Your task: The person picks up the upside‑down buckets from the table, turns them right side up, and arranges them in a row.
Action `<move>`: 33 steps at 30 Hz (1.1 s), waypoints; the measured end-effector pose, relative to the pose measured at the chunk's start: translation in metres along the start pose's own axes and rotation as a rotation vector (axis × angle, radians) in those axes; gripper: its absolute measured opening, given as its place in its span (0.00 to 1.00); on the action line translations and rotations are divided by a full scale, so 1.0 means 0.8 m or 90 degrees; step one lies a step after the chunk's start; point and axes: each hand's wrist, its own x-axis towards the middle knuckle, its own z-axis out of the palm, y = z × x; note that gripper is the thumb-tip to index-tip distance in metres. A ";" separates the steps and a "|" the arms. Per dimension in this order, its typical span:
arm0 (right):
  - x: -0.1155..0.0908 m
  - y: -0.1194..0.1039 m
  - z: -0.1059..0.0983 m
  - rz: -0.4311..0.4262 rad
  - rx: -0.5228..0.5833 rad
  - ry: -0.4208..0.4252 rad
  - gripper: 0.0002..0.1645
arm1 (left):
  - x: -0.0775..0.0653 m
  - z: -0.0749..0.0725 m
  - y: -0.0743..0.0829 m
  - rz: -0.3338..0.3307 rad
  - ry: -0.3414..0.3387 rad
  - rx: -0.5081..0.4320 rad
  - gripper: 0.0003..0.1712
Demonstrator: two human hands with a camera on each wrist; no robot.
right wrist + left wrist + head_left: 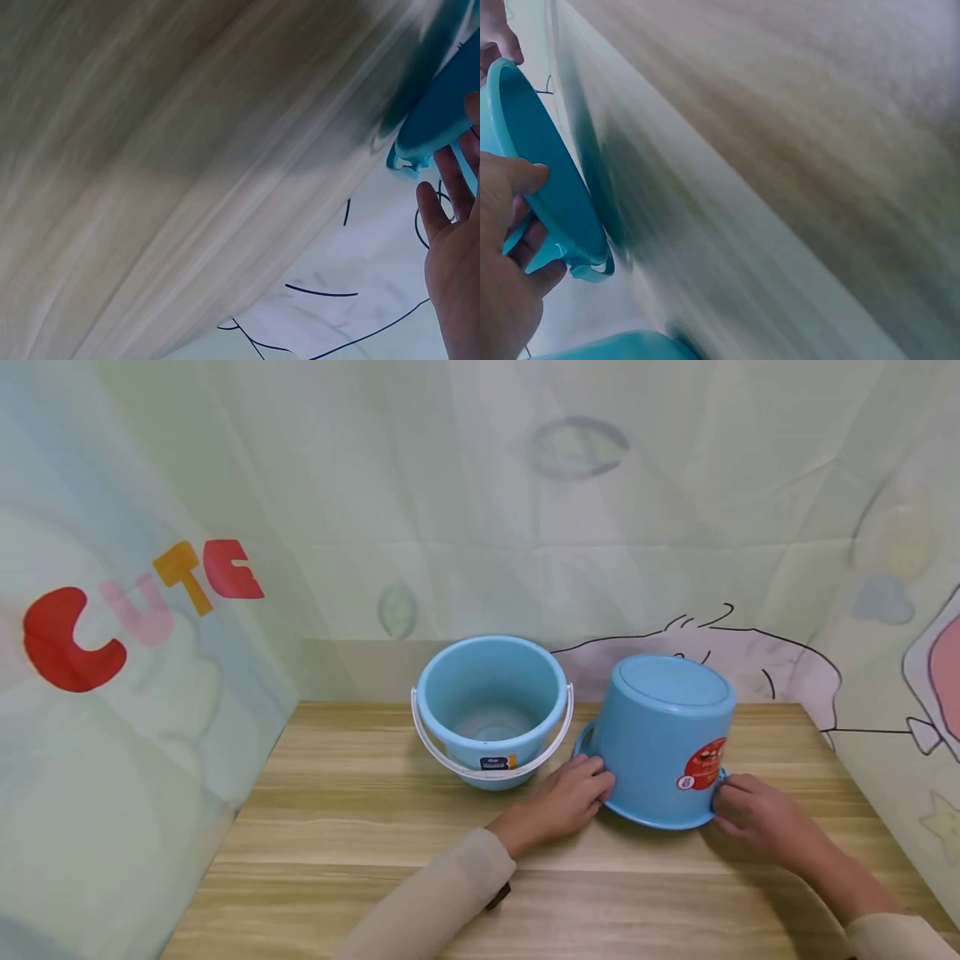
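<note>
A blue bucket with a red label is upside down at the right of the wooden table, base up. My left hand grips its rim on the left side. On the right side my right hand holds the same rim. In the left wrist view, the thumb of the left hand lies over the rim, fingers on the other side; the rim's near part is off the tabletop. The right wrist view shows the right hand at the rim, partly cut off by the frame edge.
A second light-blue bucket stands upright left of the first, its white handle hanging in front. The wooden table meets printed curtains at the back and sides.
</note>
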 end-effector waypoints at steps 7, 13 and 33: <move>-0.005 -0.003 -0.003 -0.005 0.028 0.059 0.24 | -0.004 -0.005 0.005 0.027 0.032 0.007 0.08; -0.006 -0.006 -0.003 -0.019 0.077 0.115 0.19 | -0.006 -0.013 0.009 0.043 0.052 0.009 0.09; 0.002 -0.025 -0.017 0.045 0.101 0.174 0.15 | -0.010 -0.026 0.018 0.023 0.141 -0.077 0.13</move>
